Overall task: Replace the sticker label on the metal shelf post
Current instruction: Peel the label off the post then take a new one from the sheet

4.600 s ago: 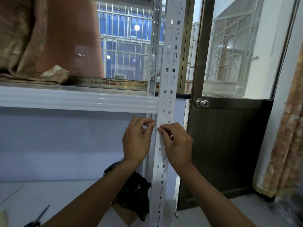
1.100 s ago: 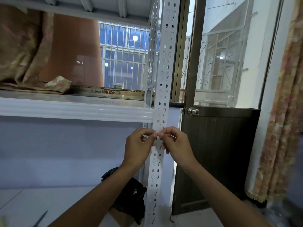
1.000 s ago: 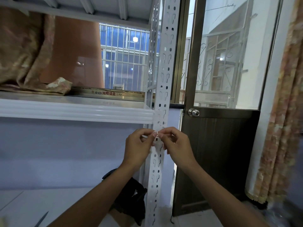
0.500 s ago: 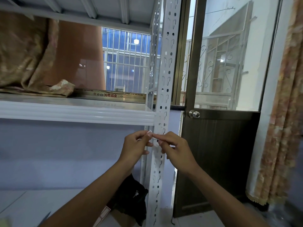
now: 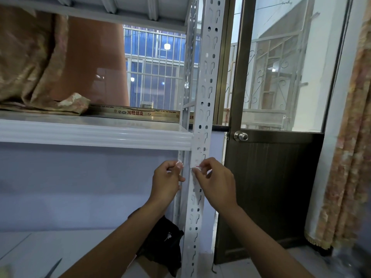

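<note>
Fingers [image 5: 173, 167] pinching: left hand [image 5: 165, 183] white scrap [image 5: 179, 163], right hand [image 5: 217, 185] sticker [image 5: 195, 167] at shelf post [image 5: 206, 87]

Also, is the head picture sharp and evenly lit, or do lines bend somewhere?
Head view: the window glows bright behind, so the left hand and right hand look dim; the shelf post leans from the wide lens; the floor corner below the curtain is smeared.

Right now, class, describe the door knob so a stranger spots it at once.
Find the dark brown door right of the white shelf post. At its left edge, just below the glass, sits the round silver door knob, the only shiny ball there.
</note>
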